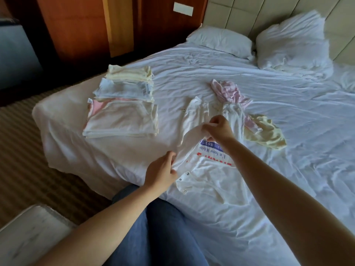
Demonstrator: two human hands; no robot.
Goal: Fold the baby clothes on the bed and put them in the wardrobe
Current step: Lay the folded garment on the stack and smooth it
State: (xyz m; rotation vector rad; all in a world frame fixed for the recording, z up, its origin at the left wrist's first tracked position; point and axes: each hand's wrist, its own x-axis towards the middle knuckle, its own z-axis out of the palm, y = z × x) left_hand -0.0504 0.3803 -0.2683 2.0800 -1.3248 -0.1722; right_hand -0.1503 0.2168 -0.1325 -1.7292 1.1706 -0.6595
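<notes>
Slippage is looming as the right grip (pixel 219 129) is thinly pinching the white bodysuit (pixel 211 181) aloft near the front edge of the bed (pixel 80 154); whether the left grip (pixel 161 169) is clamping cloth I cannot tell

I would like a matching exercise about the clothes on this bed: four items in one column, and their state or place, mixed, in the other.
1 folded piles
2 pink garment
3 yellow garment
4 white snap-button garment

a crumpled heap, beyond the right hand
b sleeve pinched by the right hand
c neat, near the bed's left edge
d loose, right of that hand

Pairs: 1-c, 2-a, 3-d, 4-b
</notes>
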